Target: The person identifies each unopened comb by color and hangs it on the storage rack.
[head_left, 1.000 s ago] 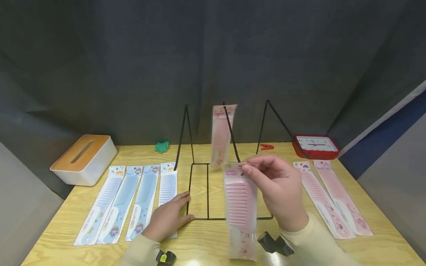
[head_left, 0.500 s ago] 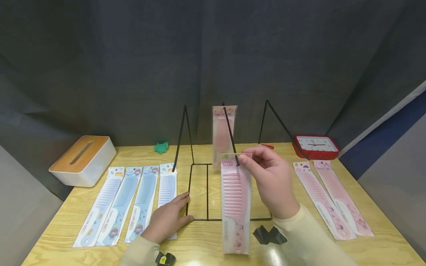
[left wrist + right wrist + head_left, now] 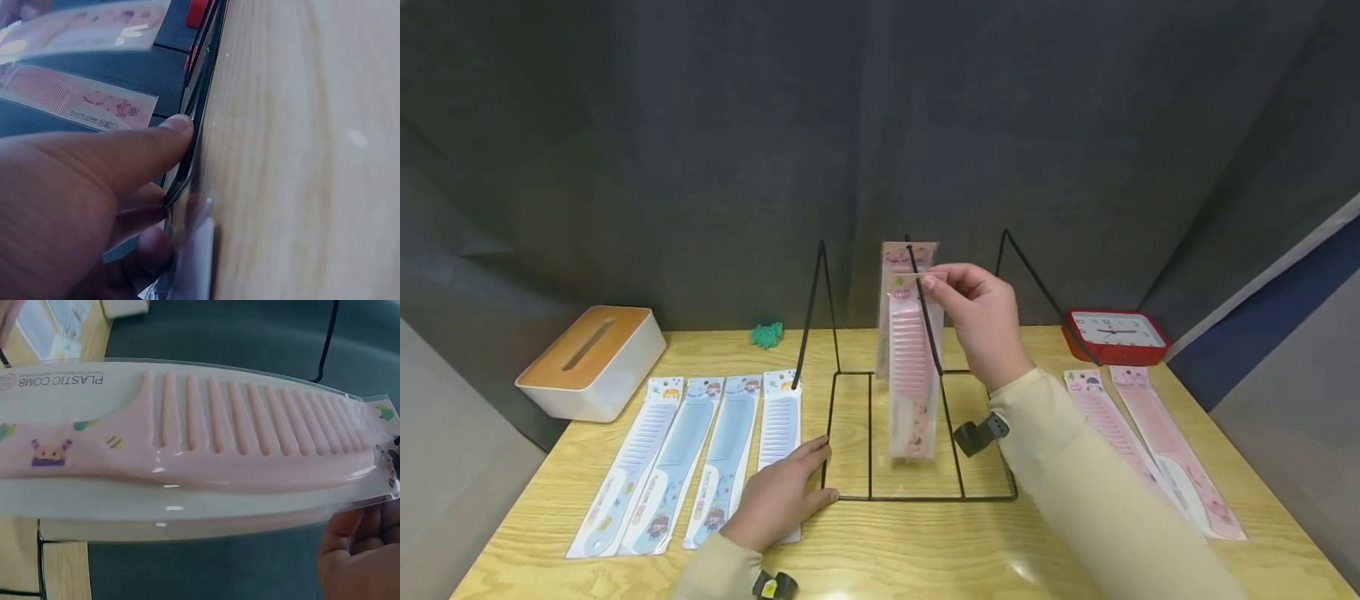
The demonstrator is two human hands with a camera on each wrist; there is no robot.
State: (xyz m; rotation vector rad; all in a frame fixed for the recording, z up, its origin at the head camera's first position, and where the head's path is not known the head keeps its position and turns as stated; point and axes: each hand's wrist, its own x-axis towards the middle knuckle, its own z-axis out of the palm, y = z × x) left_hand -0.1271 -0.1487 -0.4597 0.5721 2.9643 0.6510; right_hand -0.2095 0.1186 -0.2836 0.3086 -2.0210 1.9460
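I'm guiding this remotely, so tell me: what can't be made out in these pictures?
- Head: most of the rear pink pack, behind the front pink pack.
- Head: lower part of the rightmost blue pack, behind the left hand.
- Head: lower end of the left tabletop pink pack, behind the right sleeve.
- Right wrist: the front pink pack's handle end, cut off by the left edge.
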